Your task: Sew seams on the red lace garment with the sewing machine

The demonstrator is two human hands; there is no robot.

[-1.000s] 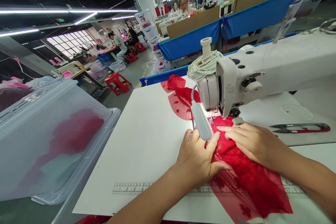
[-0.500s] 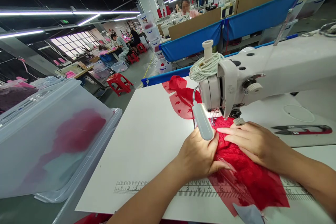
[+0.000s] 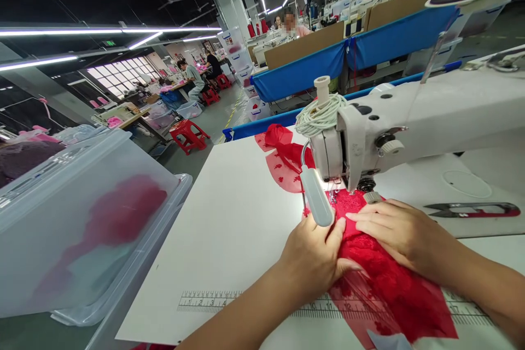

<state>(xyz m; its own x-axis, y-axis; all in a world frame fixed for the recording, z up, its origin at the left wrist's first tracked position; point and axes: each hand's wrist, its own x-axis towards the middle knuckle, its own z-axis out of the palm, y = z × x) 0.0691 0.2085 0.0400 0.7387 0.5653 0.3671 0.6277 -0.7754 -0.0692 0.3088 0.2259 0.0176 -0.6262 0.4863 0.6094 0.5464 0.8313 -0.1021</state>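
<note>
Red lace fabric (image 3: 381, 279) lies on the white sewing table (image 3: 241, 219), under the head of a white sewing machine (image 3: 410, 120). My left hand (image 3: 314, 257) rests on the fabric's left edge, fingers curled and pinching it, just below the machine's small lamp (image 3: 315, 197). My right hand (image 3: 397, 232) lies flat on the fabric, fingers stretched towards the presser foot (image 3: 334, 194). More red lace (image 3: 283, 156) trails out behind the machine.
A lidded clear plastic bin (image 3: 82, 224) with red fabric inside stands at the left. Thread snips (image 3: 471, 209) lie on the machine bed at the right. A printed ruler (image 3: 213, 301) runs along the table's front edge. Other workers sit at distant tables.
Both hands have stayed on the fabric, shifting only slightly by the needle. The view has tilted a little, so everything sits lower in the frame.
</note>
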